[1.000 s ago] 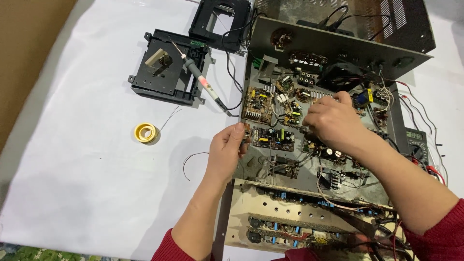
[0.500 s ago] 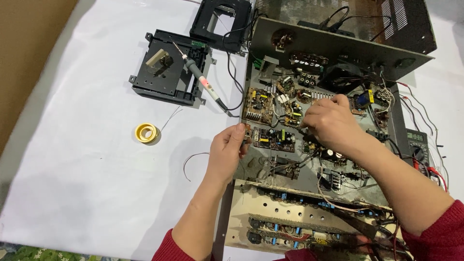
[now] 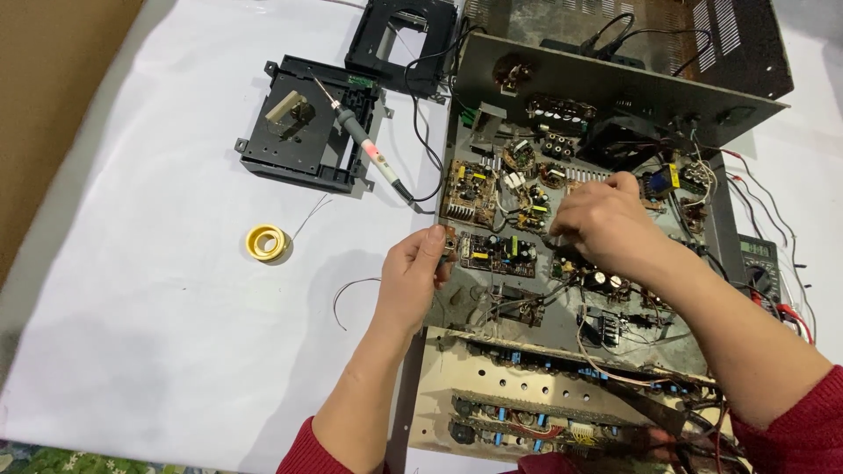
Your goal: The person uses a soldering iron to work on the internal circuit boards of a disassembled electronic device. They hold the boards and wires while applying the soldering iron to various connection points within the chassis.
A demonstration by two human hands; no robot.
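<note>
Circuit boards (image 3: 496,250) inside open chassis (image 3: 615,96), both hands on them.

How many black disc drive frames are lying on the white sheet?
2: one black drive frame under the soldering iron, another at the sheet's top edge beside the open chassis. None seem hidden.

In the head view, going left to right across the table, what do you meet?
Yellow solder spool → black drive frame with the soldering iron lying on it → left hand at the chassis edge → small circuit board → right hand over the boards → multimeter.
</note>
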